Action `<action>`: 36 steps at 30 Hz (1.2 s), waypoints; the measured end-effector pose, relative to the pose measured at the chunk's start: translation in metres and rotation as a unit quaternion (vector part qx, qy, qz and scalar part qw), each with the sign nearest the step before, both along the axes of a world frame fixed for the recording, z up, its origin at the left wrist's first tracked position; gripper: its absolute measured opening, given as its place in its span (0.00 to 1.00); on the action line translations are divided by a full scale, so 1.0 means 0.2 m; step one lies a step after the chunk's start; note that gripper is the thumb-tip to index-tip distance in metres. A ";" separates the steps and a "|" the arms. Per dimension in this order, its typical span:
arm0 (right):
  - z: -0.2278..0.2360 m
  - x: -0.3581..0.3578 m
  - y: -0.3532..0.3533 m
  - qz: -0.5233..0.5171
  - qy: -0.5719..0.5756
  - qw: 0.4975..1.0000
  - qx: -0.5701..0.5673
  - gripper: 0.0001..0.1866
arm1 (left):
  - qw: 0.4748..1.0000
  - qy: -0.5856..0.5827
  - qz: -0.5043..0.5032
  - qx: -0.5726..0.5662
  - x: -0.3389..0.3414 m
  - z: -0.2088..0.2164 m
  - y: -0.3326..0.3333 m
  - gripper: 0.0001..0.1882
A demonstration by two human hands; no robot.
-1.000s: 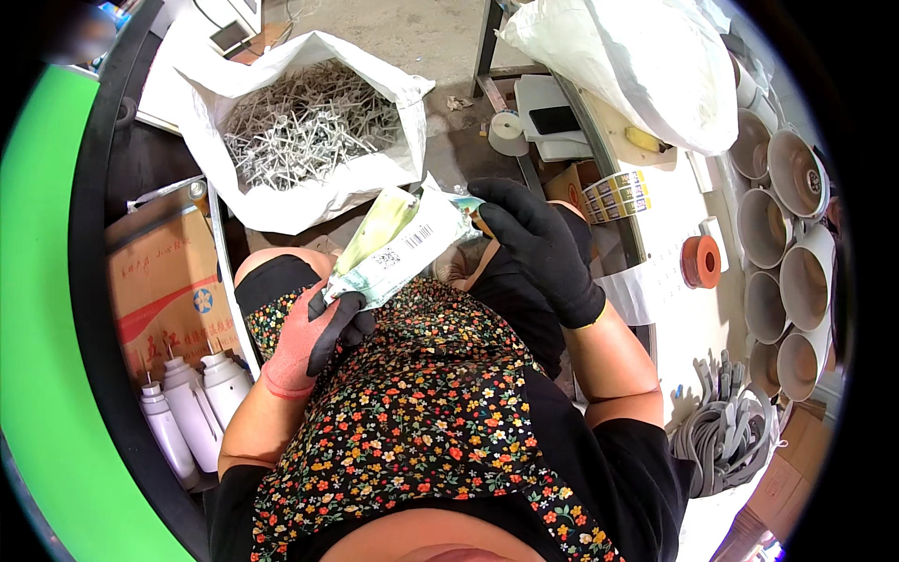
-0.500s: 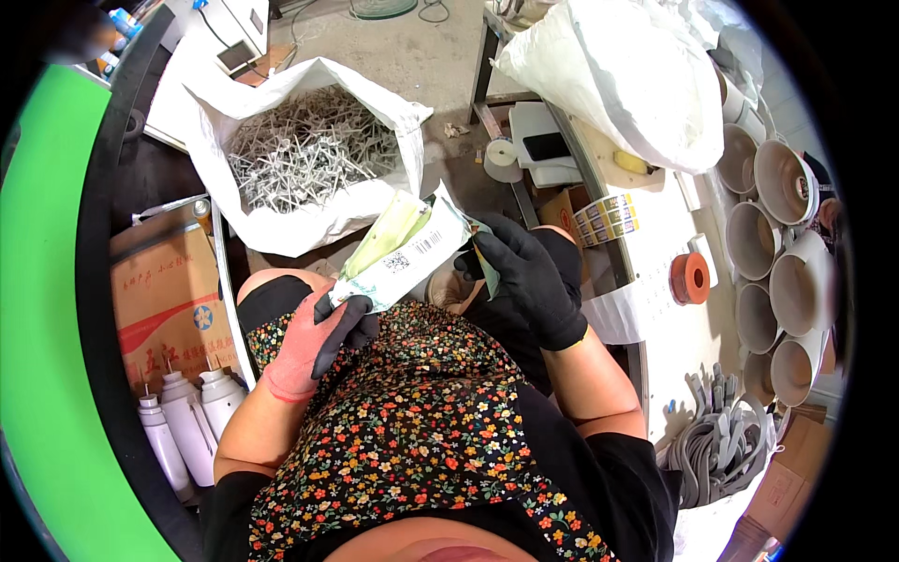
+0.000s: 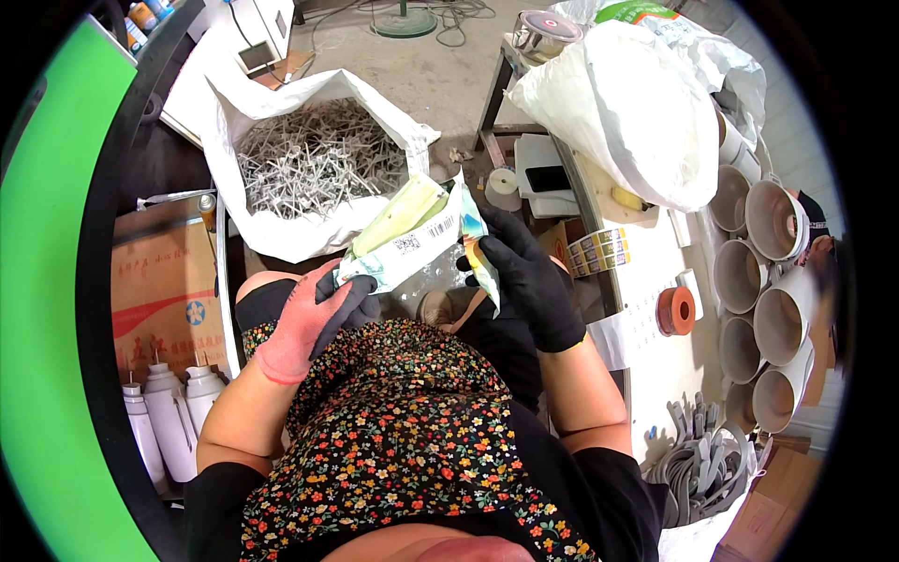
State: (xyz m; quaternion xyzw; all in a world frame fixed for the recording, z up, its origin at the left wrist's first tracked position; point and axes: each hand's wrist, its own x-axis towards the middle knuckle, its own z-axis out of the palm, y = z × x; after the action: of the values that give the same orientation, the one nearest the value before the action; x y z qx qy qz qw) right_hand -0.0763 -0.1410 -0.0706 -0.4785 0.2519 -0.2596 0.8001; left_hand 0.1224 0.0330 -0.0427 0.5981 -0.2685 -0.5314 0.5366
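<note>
Near the centre of the view, slightly toward 11 o'clock: a slim printed packet (image 3: 426,242), white film with a pale green section (image 3: 401,214) along its upper edge. Looks light, soft and bendable, with a slick skin likely to slip under gloves; probably easy to crumple or tear at the thin edges. Best taken by its two ends, with a gentle pinch, leaving the fuller middle unsqueezed. Tilted, lower end toward 8 o'clock, upper end toward 2 o'clock. At the lower end, left hand (image 3: 314,318), gloved in pink with dark fingertips, closed partway around the packet's corner. At the upper end, right hand (image 3: 532,290), gloved in black, loosely curled at a blue-and-yellow flap (image 3: 479,258); exact fingertip contact hard to tell. Left forearm (image 3: 239,412) rising from 8 o'clock, right forearm (image 3: 582,398) from between 4 and 5, both angled inward, elbows bent, either side of a floral apron (image 3: 403,421).
</note>
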 end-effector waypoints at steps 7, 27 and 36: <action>0.01 0.07 0.02 -0.003 -0.036 0.997 0.065 0.16 | 1.000 -0.016 -0.001 0.001 -0.01 0.01 0.02 0.12; 0.09 -0.06 0.20 0.213 -0.412 0.878 -0.118 0.14 | 0.772 -0.369 -0.166 -0.491 0.01 0.13 0.17 0.11; 0.08 0.05 0.13 0.306 -0.541 0.759 -0.193 0.15 | 0.780 -0.348 -0.174 -0.489 0.02 0.13 0.18 0.11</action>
State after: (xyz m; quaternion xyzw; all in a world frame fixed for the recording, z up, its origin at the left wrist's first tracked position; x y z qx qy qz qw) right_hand -0.0670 -0.1154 -0.0549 -0.4540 -0.4379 -0.2597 0.7312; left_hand 0.1267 0.0690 -0.0158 0.3427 -0.7604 -0.1683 0.5255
